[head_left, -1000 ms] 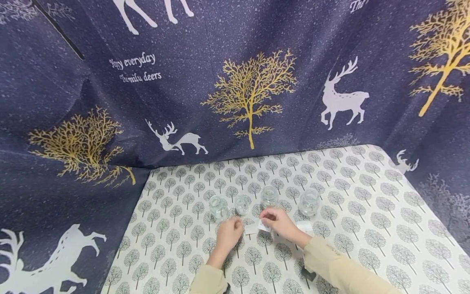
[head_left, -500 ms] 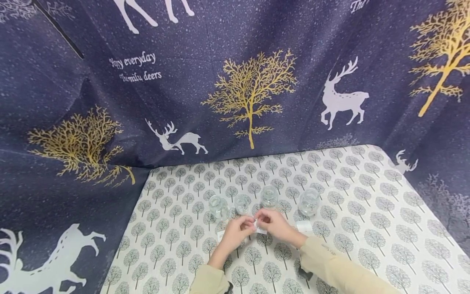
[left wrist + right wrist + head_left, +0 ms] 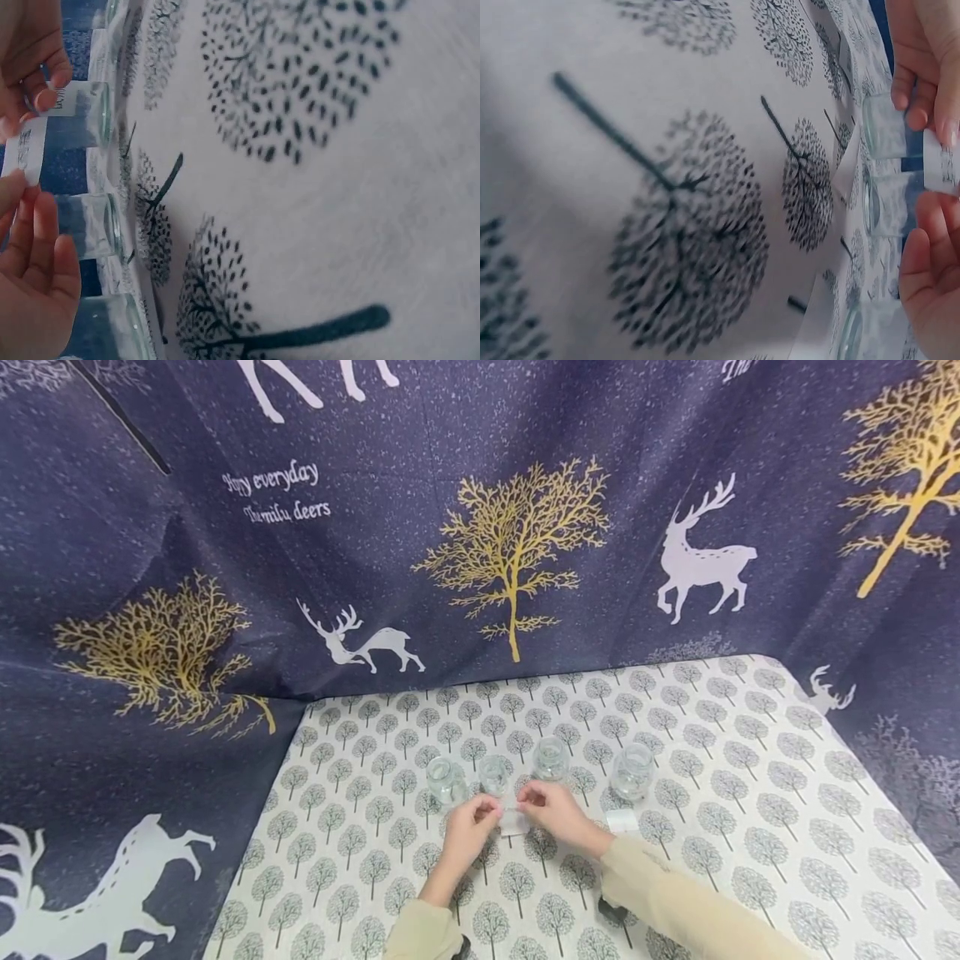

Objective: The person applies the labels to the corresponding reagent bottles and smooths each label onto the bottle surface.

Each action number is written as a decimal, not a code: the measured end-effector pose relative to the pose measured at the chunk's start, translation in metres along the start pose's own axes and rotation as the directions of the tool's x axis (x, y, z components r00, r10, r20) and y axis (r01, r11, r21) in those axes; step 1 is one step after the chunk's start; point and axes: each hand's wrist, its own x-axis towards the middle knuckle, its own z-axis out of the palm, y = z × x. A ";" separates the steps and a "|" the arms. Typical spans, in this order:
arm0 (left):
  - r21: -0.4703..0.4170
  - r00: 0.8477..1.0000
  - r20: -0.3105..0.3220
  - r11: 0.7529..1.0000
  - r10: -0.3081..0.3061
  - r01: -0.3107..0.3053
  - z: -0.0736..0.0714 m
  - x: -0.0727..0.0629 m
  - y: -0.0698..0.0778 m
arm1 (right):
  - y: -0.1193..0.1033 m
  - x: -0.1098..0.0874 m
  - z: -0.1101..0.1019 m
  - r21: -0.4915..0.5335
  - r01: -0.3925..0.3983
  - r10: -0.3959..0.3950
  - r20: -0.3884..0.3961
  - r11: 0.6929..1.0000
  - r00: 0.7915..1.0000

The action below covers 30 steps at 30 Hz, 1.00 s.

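Note:
In the left wrist view a small white paper label (image 3: 28, 150) with dark print is stretched between both hands. My left hand (image 3: 468, 835) pinches one end between thumb and fingers, and my right hand (image 3: 557, 814) pinches the other. The right wrist view also has this label (image 3: 941, 169) between the fingertips. Just behind the hands stands a small clear glass jar (image 3: 493, 774), second from the left in the row. Another printed label (image 3: 64, 100) shows on a jar beyond the right hand in the left wrist view.
Other glass jars stand along the row: one at the left (image 3: 446, 779), one at centre right (image 3: 551, 758) and one at the right (image 3: 632, 772). A white strip (image 3: 621, 821) lies by the right forearm, another strip (image 3: 513, 824) below the hands. A dark patterned curtain (image 3: 360, 552) hangs behind.
My left hand has moved right to meet the right hand and now pinches the label's other end. The right hand has shifted left. Both hands have moved slightly towards the second jar.

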 end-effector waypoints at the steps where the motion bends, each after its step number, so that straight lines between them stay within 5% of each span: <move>1: 0.015 0.999 -0.034 1.000 0.006 -0.006 0.002 0.002 -0.006 | 0.006 0.004 0.004 -0.016 -0.002 0.002 -0.024 1.000 1.000; 9: 0.213 0.974 -0.223 0.977 0.046 0.003 0.007 0.008 -0.008 | 0.003 0.020 0.017 -0.125 -0.015 -0.006 -0.171 0.992 0.985; 16: 0.341 0.956 -0.276 0.940 0.104 -0.004 0.010 0.012 -0.012 | 0.004 0.028 0.023 -0.122 -0.022 0.000 -0.180 0.992 0.984; 30: 0.413 0.941 -0.325 0.909 0.090 0.055 0.014 0.017 -0.017 | 0.017 0.041 0.035 -0.190 -0.009 -0.038 -0.244 0.982 0.969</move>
